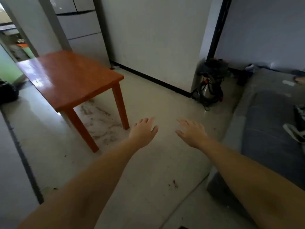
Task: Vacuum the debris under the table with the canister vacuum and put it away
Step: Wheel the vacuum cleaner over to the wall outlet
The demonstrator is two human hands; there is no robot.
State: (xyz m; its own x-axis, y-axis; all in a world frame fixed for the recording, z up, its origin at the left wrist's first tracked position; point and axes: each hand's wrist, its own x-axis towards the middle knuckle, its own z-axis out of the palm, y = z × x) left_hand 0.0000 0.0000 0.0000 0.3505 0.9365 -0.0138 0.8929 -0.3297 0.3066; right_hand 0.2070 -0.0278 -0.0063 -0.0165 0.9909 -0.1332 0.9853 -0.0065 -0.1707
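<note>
Leftmost, a black bag (7,92) sits on the pale floor (148,171) by the left edge, near a doorway that opens onto a green-walled room. Just right of it stands an orange wooden table (71,78), its glossy top bare, with a white refrigerator (82,28) behind its far corner against the wall. Under the table's near end, between the two front legs, grey debris (99,123) is smeared and scattered across the tile, touching the floor around the right front leg. Both arms reach forward over the floor in the middle of the view: the left hand (143,132) hovers palm down just right of that leg, fingers straight and slightly spread, holding nothing; the right hand (191,133) hovers beside it, well apart from it, fingers likewise relaxed and splayed, empty. A few dark specks (173,184) lie on the tile nearer the camera, between the forearms. Further right, the canister vacuum (210,81) stands upright at the outer corner of the white wall, its steel drum wrapped in black hose and cord, well apart from both hands. Along the right edge lies a grey mattress (270,129) with a shoe (295,132) resting on it.
</note>
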